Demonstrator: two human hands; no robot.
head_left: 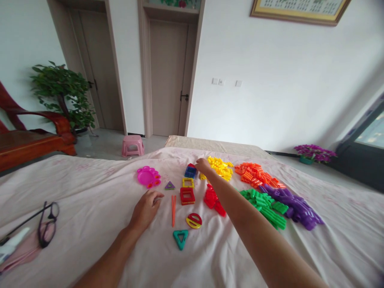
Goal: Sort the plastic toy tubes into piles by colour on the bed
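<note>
My left hand [147, 209] rests on the cloth with fingers loosely apart and nothing in them. Near its fingertips are a small purple-and-green triangle [169, 185] and a pair of orange sticks [173, 211]. My right hand [203, 166] reaches to the far side, its fingers curled beside blue tiles [190, 172] and the yellow pieces [221, 167]; what its fingertips hold, if anything, is hidden. Closer to me lie a yellow square frame [188, 183], red square frames [187, 190], a red-and-yellow round piece [193, 221] and a teal triangle [180, 239].
Right of the tiles are heaps of red [213, 200], orange [255, 174], green [264, 206] and purple pieces [295, 204]. A pink paw-shaped tray [147, 177] sits at left. Eyeglasses [48, 224] lie far left. Beyond the cloth stands a pink stool [133, 145].
</note>
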